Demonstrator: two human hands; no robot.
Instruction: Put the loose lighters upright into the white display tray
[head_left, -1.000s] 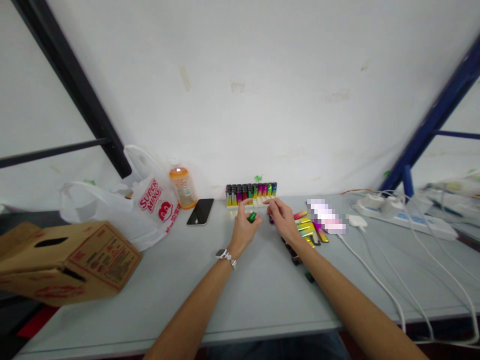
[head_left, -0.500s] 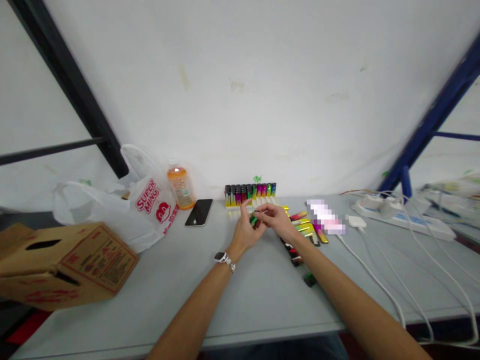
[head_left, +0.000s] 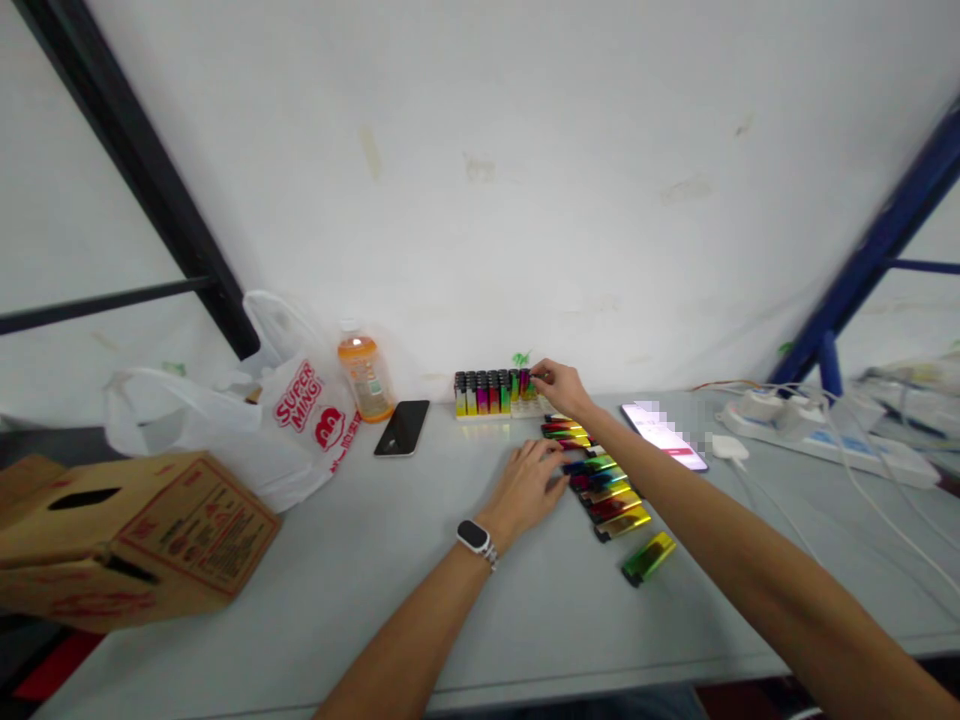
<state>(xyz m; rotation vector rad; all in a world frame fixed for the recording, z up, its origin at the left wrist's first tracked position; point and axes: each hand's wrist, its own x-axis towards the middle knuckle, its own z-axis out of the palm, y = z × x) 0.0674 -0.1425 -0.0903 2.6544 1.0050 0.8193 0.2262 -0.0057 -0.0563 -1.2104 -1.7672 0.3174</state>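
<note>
At a grey tabletop (head_left: 352, 600), beyond one green lighter (head_left: 649, 557) lying apart, has left hand (head_left: 526, 486) loosely spread beside the loose lighters (head_left: 604, 490). Farther back, holds right hand (head_left: 564, 388) narrowed at upright lighters (head_left: 484, 394) in a white tray (head_left: 529, 408) near the wall (head_left: 480, 250); cannot tell whether gripping one.

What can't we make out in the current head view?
All in the head view:
Whether the right hand grips anything: the hand itself blocks it.
Exact count of standing lighters: front ones hide those behind.
Part of the screen on the lit phone: pixelated.
Left end of the cardboard box: cut by the picture's edge.
</note>
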